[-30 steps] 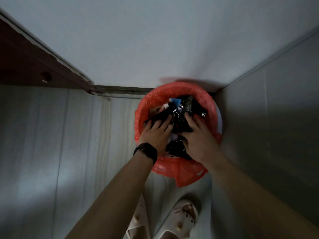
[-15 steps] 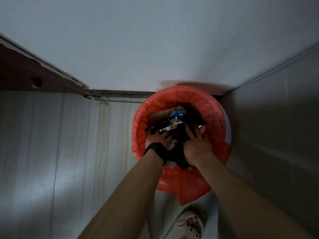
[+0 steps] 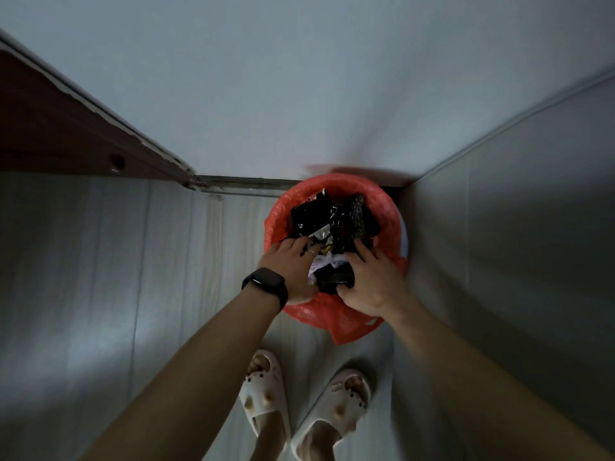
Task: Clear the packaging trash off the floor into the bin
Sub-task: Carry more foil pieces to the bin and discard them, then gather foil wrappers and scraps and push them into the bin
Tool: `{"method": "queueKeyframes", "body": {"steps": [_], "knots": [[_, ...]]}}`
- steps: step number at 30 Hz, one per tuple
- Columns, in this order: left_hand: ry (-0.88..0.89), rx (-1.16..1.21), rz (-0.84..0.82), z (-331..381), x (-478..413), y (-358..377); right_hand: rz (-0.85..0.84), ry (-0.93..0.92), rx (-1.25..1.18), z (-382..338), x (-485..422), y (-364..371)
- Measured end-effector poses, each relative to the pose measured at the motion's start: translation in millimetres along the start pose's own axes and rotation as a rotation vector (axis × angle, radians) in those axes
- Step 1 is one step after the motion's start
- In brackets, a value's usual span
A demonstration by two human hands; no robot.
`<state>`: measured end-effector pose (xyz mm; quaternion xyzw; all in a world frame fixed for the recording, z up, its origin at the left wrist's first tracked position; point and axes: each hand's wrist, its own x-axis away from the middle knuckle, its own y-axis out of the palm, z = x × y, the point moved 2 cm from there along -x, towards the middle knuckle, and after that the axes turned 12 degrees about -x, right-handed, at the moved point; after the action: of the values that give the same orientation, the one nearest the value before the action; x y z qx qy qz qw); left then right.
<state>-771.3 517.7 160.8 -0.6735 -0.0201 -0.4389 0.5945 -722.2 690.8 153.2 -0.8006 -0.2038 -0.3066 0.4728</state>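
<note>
Bin [image 3: 387, 211] (red-lined), slippers [image 3: 266, 394] on floor [image 3: 116, 294]

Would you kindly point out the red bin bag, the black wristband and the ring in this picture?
red bin bag [image 3: 336, 183]: head view, on its far rim.
black wristband [image 3: 266, 285]: head view, on its flat top face.
ring [image 3: 311, 251]: head view, on its shiny top.

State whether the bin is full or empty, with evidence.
Full: black wrappers heap up to the rim of the red-lined bin.

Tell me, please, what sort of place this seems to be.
Most likely a home, in a room corner: a small bin lined with a red bag stands by the wall on a pale plank floor, and the person wears slippers.
</note>
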Motion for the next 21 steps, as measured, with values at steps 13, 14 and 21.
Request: {"method": "queueKeyframes", "body": {"steps": [13,14,21], "knots": [[-0.261,0.362,0.044,-13.5,160.1,-135.0,0.157,-0.230,0.014,-118.4,149.0,-121.4],[-0.290,0.382,0.057,-17.7,181.4,-143.6,0.193,-0.256,-0.003,-134.0,164.5,-131.7],[-0.565,0.462,0.211,-48.5,370.2,-200.5,0.318,-0.554,0.038,-262.4,279.4,-189.1]]}}
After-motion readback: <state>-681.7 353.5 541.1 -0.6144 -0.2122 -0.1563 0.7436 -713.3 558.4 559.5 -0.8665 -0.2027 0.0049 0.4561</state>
